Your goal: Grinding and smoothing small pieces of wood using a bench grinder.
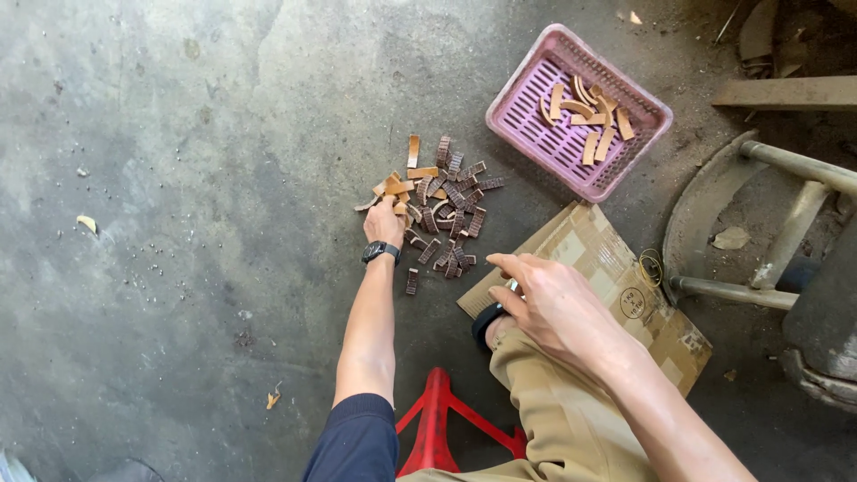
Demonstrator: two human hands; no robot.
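Observation:
My left hand [384, 223], with a black watch on its wrist, reaches to the near left edge of a pile of small brown leather strips [442, 201] on the concrete floor; its fingertips are among the strips, and whether it grips one is hidden. My right hand [544, 299] hovers over my knee and a flattened cardboard sheet [616, 268], fingers loosely spread, holding nothing. A pink plastic basket [536, 125] beyond the pile holds several lighter tan strips [589, 112].
A red plastic stool [442, 419] is under me. A metal frame with tubular legs [786, 223] stands at the right. A rubber band [651, 265] lies by the cardboard. Bare concrete floor [178, 178] spreads to the left.

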